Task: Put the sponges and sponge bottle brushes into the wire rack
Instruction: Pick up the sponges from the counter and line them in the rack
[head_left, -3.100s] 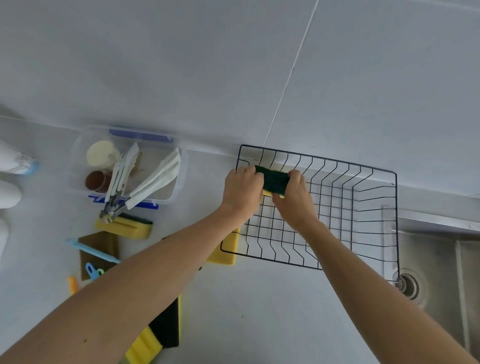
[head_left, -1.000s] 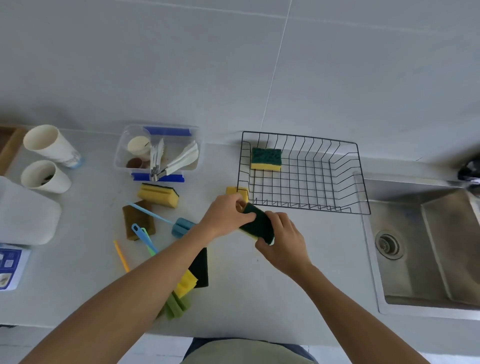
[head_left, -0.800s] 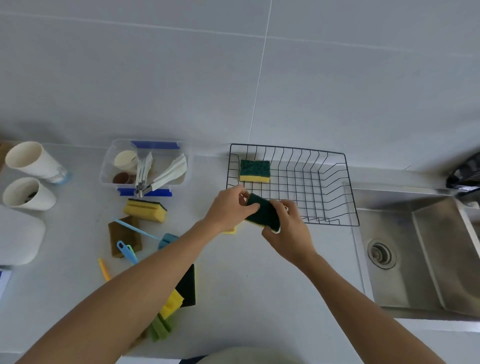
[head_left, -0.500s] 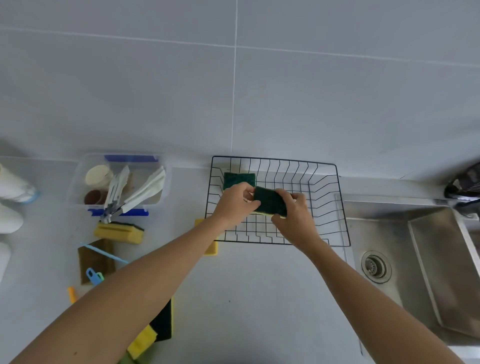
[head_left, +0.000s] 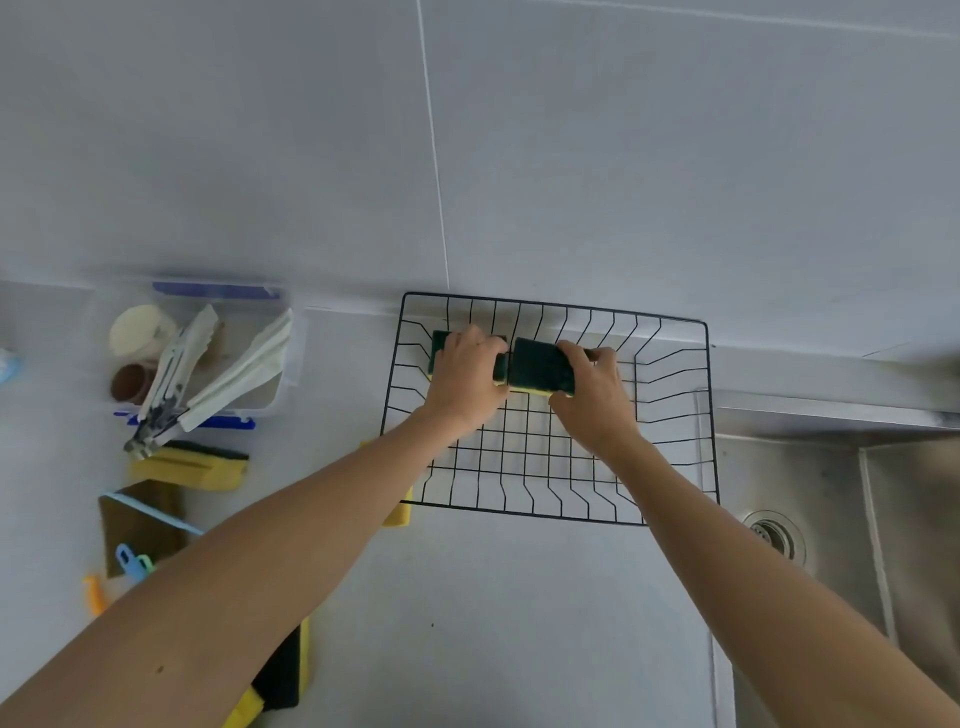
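Between both hands, right hand pinches the second sponge, long axis sideways, beside first sponge under left hand.

At mid-frame the wire rack is black, a grid of thin lines over the pale grey counter. The sponge inside it is dark green on top with a yellow underside. At left, another sponge is yellow with a dark top, beside a brown cloth. The clear tub at upper left has blue clips. The sink at right is steel grey.
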